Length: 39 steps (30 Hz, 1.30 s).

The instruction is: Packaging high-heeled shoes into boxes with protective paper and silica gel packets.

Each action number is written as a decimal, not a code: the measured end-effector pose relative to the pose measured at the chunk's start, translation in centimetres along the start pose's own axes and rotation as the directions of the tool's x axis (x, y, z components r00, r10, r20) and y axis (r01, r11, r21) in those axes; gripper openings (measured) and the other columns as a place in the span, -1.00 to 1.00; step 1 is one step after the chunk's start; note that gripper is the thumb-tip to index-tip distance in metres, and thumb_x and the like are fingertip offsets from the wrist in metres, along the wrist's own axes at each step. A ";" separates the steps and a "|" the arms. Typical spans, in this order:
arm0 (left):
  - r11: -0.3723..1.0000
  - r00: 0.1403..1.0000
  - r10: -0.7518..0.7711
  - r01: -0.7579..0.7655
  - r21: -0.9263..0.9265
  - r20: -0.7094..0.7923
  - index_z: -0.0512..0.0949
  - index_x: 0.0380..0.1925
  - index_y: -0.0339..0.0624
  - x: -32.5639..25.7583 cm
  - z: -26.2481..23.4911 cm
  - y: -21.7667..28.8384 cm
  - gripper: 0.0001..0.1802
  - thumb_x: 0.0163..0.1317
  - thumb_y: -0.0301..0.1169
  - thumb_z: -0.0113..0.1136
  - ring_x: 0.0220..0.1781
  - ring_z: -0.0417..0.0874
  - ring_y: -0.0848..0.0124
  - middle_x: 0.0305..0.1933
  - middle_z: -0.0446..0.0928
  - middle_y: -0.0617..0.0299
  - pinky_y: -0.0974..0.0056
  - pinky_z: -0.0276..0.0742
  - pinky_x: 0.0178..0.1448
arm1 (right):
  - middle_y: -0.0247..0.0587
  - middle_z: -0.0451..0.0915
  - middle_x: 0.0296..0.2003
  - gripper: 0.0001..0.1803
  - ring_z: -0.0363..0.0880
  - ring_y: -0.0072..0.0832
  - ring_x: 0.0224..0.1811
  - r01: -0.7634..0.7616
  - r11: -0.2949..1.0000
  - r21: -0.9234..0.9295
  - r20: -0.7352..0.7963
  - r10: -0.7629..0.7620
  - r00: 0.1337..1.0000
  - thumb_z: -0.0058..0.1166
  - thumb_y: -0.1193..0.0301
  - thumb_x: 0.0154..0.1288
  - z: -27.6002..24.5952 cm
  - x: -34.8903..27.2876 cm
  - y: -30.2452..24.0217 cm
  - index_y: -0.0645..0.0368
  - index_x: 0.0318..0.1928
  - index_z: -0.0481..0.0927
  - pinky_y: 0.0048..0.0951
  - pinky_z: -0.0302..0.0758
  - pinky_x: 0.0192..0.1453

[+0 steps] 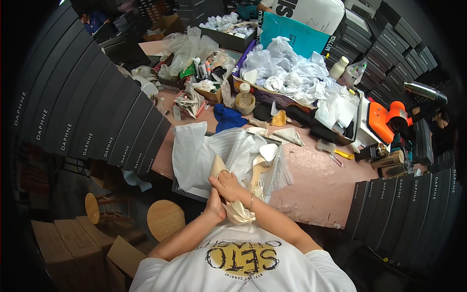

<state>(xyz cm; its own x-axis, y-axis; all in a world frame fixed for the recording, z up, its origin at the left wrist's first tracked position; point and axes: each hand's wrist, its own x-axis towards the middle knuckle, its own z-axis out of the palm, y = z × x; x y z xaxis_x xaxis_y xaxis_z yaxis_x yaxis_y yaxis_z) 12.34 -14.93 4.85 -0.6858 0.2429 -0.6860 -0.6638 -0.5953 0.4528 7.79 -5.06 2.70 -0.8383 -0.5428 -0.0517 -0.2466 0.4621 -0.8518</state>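
My two hands meet close to my chest over a cream high-heeled shoe [220,169]. My right hand [227,185] wraps the shoe's upper part, a bracelet on that wrist. My left hand [214,205] grips the shoe's bow-and-pearl end [240,213] from below. A second cream shoe [259,173] lies just to the right on white tissue paper [194,151] in an open box.
The pinkish worktable [321,182] carries a box of crumpled white paper [287,73], a blue cloth [227,118], a roll of tape [244,102], an orange tool [386,121] and a yellow-handled brush [335,152]. Stacked black shoe boxes [97,107] flank both sides. Two round wooden stools [165,219] stand below left.
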 end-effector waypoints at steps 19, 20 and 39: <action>0.976 0.978 0.193 -0.200 0.084 0.080 0.20 0.28 -0.21 1.0 1.6 2.5 -0.26 0.35 0.17 -0.14 0.13 0.48 0.33 0.17 0.40 0.13 0.24 0.40 0.21 | 0.28 0.41 -0.10 -0.27 0.32 0.10 0.10 -0.110 0.993 -0.052 -0.155 0.101 0.983 -0.23 -0.10 0.35 -2.3 -1.3 -3.7 0.44 0.05 0.38 0.16 0.01 0.28; 0.968 0.969 0.247 -0.247 0.030 0.018 0.28 0.20 -0.22 0.9 2.3 1.8 -0.29 0.35 0.18 -0.16 0.04 0.53 0.33 0.06 0.46 0.13 0.24 0.48 0.09 | 0.29 0.40 -0.10 -0.27 0.32 0.11 0.09 -0.056 0.998 0.029 -0.208 0.061 0.976 -0.23 -0.10 0.35 -2.3 -1.4 -3.8 0.44 0.05 0.37 0.17 0.00 0.29; 0.985 0.964 -0.132 0.101 0.141 0.230 0.22 0.29 -0.12 0.0 1.1 2.7 -0.23 0.35 0.25 -0.34 0.15 0.45 0.23 0.20 0.37 0.12 0.04 0.46 0.17 | -0.10 0.56 -0.42 -0.87 0.61 -0.18 -0.43 -0.168 0.724 -0.669 -0.224 0.020 0.974 0.08 0.43 0.10 -12.2 -3.2 10.1 0.17 -0.32 0.58 -0.26 0.55 -0.35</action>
<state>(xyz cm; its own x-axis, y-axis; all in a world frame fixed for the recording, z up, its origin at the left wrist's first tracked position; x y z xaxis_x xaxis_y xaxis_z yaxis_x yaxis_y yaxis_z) 10.21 -15.66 6.72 -0.6421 0.4895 -0.5900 -0.7653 -0.4536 0.4566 2.05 9.94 0.62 -0.9306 -0.3626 0.0498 -0.3627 0.8953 -0.2587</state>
